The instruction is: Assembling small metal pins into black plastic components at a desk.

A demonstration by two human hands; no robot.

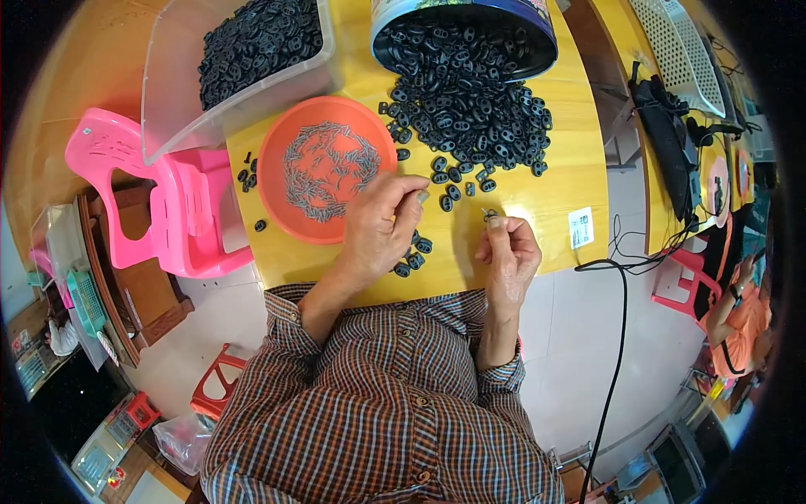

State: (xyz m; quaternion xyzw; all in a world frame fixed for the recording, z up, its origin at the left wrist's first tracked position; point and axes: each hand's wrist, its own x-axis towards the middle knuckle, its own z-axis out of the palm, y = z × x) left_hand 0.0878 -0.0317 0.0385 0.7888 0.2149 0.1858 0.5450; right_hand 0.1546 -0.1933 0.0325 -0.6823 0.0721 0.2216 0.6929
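Note:
My right hand pinches a small black oval piece between thumb and fingertips, above the yellow tabletop. My left hand is curled beside the orange plate, thumb and forefinger drawn together; anything between them is too small to make out. On that plate lie many small grey screws. Close by the left wrist sit several black two-hole pieces. Beyond my hands spreads a large heap of the same black pieces, spilling from a tipped round tub.
At the far left, a clear plastic bin holds more black pieces. A pink chair stands left of the table. A white label lies near the right table edge, with a black cable hanging beyond. Another person is at the far right.

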